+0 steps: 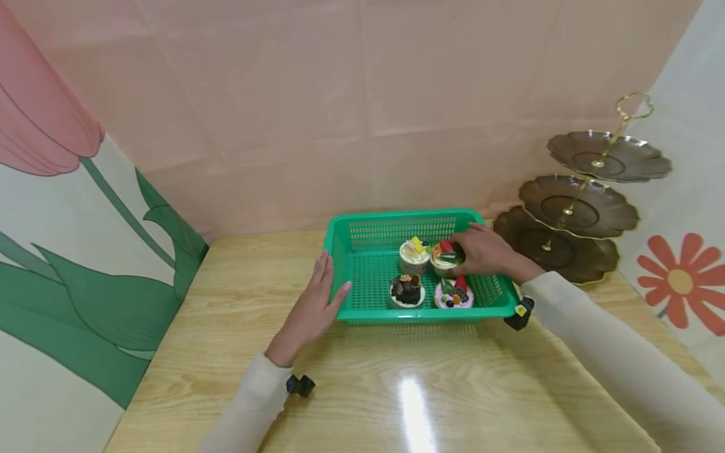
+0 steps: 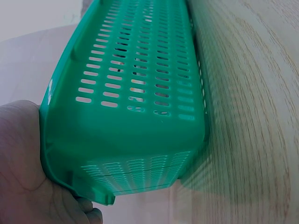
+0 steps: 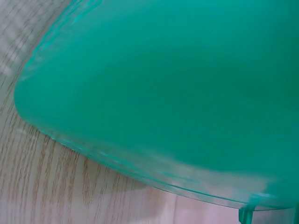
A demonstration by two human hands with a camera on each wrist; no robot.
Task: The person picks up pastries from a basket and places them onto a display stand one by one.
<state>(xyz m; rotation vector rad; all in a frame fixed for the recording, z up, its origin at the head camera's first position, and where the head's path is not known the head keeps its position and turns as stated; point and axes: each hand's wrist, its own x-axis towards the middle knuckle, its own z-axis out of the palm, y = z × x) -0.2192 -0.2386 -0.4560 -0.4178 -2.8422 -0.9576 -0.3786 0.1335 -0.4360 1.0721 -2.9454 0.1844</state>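
The left hand (image 1: pixel 310 305) lay flat at the left end of the green basket (image 1: pixel 419 313), fingers straight and thumb spread away, not gripping — probably to steady it on the table (image 1: pixel 226 352). The right hand (image 1: pixel 486 250) reached in over the right end, thumb and fingers pinching the strawberry-topped cup (image 1: pixel 443 263) in the back row, a hold seemingly chosen to spare the topping. Close neighbours left little finger room: a yellow-topped cup (image 1: pixel 414 255) beside it, a pink cup (image 1: pixel 454 294) in front and a chocolate cup (image 1: pixel 407 291) diagonally nearer. The basket's wall blocked the right wrist view — those fingertips were hidden there. A tiered stand (image 1: pixel 600 207) stood beyond the right forearm.
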